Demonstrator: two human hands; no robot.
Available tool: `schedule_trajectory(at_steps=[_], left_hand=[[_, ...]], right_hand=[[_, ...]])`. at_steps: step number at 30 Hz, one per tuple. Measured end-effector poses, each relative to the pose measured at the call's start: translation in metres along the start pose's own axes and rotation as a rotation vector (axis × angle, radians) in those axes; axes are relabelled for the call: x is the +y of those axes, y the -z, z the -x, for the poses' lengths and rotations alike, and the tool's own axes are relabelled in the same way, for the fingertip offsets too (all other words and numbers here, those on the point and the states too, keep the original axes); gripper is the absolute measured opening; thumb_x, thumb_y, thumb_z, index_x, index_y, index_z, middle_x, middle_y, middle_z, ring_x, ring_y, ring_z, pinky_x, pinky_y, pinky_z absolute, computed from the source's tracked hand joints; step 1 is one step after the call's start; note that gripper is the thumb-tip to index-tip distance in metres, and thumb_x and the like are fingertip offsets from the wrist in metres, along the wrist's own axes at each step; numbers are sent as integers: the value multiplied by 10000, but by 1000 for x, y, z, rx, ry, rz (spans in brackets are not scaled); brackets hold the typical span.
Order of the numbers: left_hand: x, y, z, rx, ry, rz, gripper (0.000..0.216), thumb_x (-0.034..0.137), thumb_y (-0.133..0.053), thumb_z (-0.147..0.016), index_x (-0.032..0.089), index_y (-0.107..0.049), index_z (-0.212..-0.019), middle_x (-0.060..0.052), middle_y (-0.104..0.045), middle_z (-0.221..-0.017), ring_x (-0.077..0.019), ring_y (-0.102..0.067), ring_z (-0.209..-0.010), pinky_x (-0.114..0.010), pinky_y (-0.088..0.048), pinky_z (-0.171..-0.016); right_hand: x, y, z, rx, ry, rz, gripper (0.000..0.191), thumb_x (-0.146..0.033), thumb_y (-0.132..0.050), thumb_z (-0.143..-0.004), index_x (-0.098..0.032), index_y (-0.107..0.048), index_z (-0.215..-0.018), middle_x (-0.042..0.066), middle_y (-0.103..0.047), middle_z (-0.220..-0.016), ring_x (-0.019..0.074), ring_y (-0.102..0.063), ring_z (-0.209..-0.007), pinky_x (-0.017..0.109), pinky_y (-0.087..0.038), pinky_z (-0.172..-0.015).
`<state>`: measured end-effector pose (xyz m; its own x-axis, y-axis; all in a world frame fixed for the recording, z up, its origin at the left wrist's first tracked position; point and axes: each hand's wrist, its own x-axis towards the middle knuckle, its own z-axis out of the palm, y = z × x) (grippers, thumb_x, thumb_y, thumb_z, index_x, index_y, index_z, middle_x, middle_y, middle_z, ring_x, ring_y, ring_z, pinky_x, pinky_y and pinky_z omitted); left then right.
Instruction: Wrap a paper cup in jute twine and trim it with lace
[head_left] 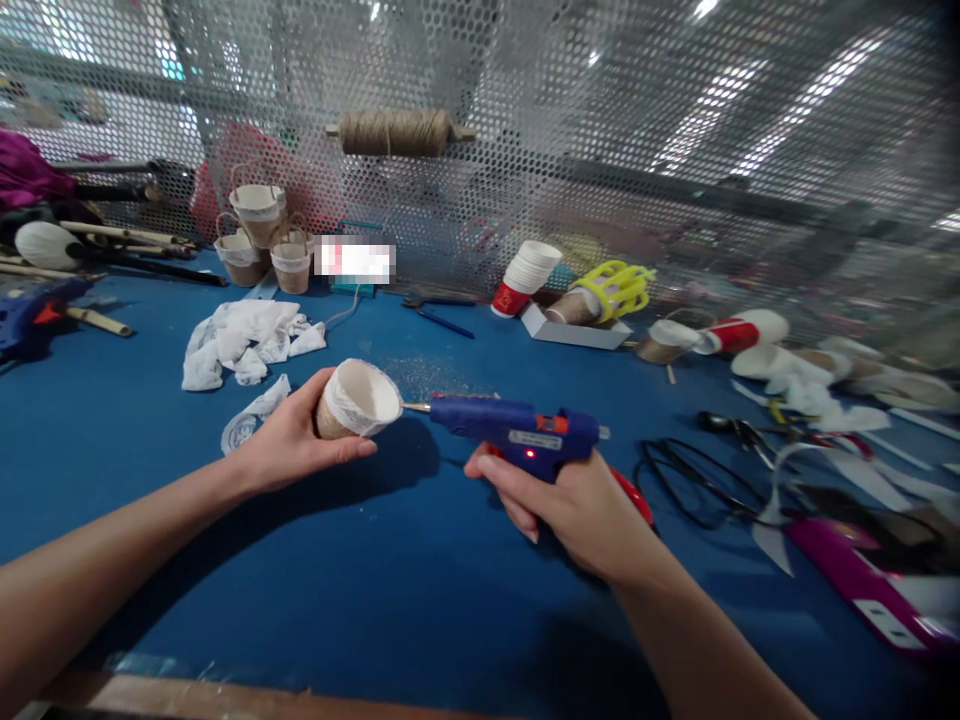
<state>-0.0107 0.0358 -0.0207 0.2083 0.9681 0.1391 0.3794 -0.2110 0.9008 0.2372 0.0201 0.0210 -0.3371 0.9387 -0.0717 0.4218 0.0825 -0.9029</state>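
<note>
Cup (358,398) and glue gun (517,425) hover above the blue desk (337,590): the left hand (294,440) grips the tilted cup, the right hand (574,510) closes around the glue gun, its nozzle (418,407) right by the cup, contact unclear. Crumpled white cloth (240,340) lies behind the left hand.

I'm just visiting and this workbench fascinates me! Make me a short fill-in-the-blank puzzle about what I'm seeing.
1. The right hand grips a glue gun whose small light glows ____.
2. The left hand holds a cup with a rim band coloured ____.
3. The stack of little handled baskets near the mesh contains ____ baskets.
4. The tabletop is coloured ____.

Missing words: red; white; three; blue.
</note>
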Motion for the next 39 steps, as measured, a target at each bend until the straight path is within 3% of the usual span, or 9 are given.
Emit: schedule_trajectory(at_steps=[3,6,10,16,23,28,32,35,39], left_hand=[[5,-1,3,-63,-16,94,627,382,-692,-639,153,-439,-1166,-76,-599,-1060,-237,-562,-975,-345,-457,-860],[10,-2,8,-145,-37,202,675,375,-714,-619,152,-426,-1188,-91,-593,-1091,-257,-558,-991,-338,-463,-849],[13,-3,12,-241,-21,356,751,403,-735,-594,145,-398,-1214,-115,-587,-1086,-256,-561,-961,-339,-466,-822],[15,-4,14,-353,2,513,720,469,-739,-582,129,-439,-1140,-97,-585,-918,-199,-564,-789,-316,-462,-718],[16,-7,15,-381,-9,595,712,421,-755,-593,136,-425,-1156,-73,-567,-887,-159,-538,-729,-292,-448,-693],[14,-7,15,-354,-7,578,736,384,-762,-591,129,-406,-1183,-69,-575,-881,-151,-531,-722,-281,-451,-692],[12,-6,13,-300,3,494,699,342,-750,-608,144,-420,-1191,-67,-578,-943,-130,-522,-715,-254,-458,-683],[12,-4,11,-259,9,370,625,334,-733,-624,149,-462,-1156,-64,-583,-976,-153,-537,-785,-259,-468,-717],[14,-2,10,-227,-9,207,619,331,-725,-622,160,-460,-1155,-65,-587,-1027,-190,-552,-875,-295,-477,-777]], right_hand=[[3,2,-4,-17,-52,-304,219,-372,-593,-778,-156,-592,-750,-79,-406,-385,52,-343,-332,196,-301,-353],[5,3,-8,24,-138,-461,233,-354,-668,-714,-141,-589,-663,-39,-470,-467,56,-404,-411,187,-318,-387],[9,1,-12,-33,-202,-592,278,-385,-719,-661,-129,-610,-651,-15,-505,-546,52,-441,-459,167,-326,-413],[11,-4,-14,-135,-178,-772,264,-359,-723,-673,-118,-622,-638,-35,-456,-507,18,-362,-398,145,-260,-371],[12,-9,-14,-187,-207,-808,269,-347,-725,-672,-108,-612,-629,-32,-477,-527,9,-332,-385,151,-228,-356],[13,-9,-13,-179,-197,-663,309,-411,-679,-702,-123,-584,-645,-59,-410,-451,24,-320,-385,163,-221,-372],[10,-5,-10,-13,-126,-244,332,-465,-611,-739,-144,-587,-656,-50,-423,-432,62,-371,-398,202,-287,-395],[6,-2,-8,83,-66,104,364,-466,-571,-760,-165,-551,-555,-33,-441,-429,90,-411,-408,245,-340,-431],[3,0,-7,135,42,254,393,-398,-592,-755,-209,-429,-451,-45,-395,-399,96,-366,-399,265,-318,-434]])
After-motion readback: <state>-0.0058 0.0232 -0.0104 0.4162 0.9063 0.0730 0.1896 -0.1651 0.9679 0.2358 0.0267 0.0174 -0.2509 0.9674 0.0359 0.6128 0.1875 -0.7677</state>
